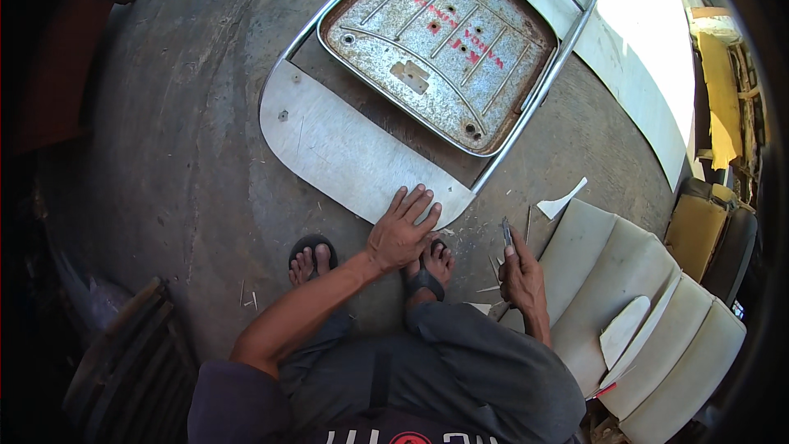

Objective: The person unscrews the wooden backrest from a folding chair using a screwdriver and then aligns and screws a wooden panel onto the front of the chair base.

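Note:
A metal folding chair [444, 41] lies on the floor in front of me, its rusty seat pan facing up inside a chromed tube frame. At its near end is a pale curved backrest panel [345, 136]. My left hand [400, 232] lies flat on the panel's right part with its fingers spread. To the right and apart from the chair, my right hand [524, 278] is closed around a cutter knife [507, 233]; its narrow metal tip points away from me, and most of its handle is hidden in my fingers.
My sandalled feet stand just short of the panel. Thin offcuts and a curved white scrap [562, 198] lie at right. A cream padded cushion [649, 312] with white pieces on it stands beside my right leg. Large pale sheet [625, 99] covers the far right floor; a dark slatted object [131, 353] is lower left.

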`<state>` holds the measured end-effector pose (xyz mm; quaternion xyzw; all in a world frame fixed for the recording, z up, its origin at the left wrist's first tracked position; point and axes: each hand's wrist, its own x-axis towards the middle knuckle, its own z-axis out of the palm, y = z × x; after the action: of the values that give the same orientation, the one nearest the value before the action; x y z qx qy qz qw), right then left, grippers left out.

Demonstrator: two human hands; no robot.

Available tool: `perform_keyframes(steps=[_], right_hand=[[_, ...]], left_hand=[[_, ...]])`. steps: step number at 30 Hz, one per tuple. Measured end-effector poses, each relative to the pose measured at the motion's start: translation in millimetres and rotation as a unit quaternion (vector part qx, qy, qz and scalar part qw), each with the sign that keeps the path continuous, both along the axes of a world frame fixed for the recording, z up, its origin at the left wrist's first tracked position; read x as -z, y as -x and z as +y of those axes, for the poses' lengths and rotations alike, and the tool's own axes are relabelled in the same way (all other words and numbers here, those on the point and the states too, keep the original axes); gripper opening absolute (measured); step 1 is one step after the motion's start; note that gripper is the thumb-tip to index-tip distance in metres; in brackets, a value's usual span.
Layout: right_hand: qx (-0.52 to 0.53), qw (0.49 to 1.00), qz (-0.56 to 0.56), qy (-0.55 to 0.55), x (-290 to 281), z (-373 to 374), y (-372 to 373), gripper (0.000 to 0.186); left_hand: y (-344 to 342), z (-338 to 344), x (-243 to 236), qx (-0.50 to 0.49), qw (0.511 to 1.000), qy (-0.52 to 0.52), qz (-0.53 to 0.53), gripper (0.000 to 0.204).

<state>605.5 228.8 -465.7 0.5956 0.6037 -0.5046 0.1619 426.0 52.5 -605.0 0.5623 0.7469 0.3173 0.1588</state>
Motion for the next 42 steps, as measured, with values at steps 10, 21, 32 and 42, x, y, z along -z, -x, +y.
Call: perform_keyframes(steps=[10,21,32,42], right_hand=[[-0.082,0.979,-0.089,-0.167,5.2,-51.8,98.2,0.044],[-0.045,0.962,-0.149,-0.225,26.6,-62.8,131.8,0.042],[-0.065,0.945,-0.203,-0.249,41.4,-51.5,132.0,0.036],[-0.108,0.926,-0.271,-0.241,55.5,-39.6,142.4,0.026]], left_hand=[[3.8,37.4,-3.1,0.037,0.974,0.008,-0.225,0.047],[92.4,128.2,35.4,0.154,0.917,0.107,-0.354,0.038],[86.3,161.7,72.1,0.214,0.876,0.183,-0.392,0.042],[85.2,170.9,70.0,0.211,0.866,0.230,-0.391,0.047]])
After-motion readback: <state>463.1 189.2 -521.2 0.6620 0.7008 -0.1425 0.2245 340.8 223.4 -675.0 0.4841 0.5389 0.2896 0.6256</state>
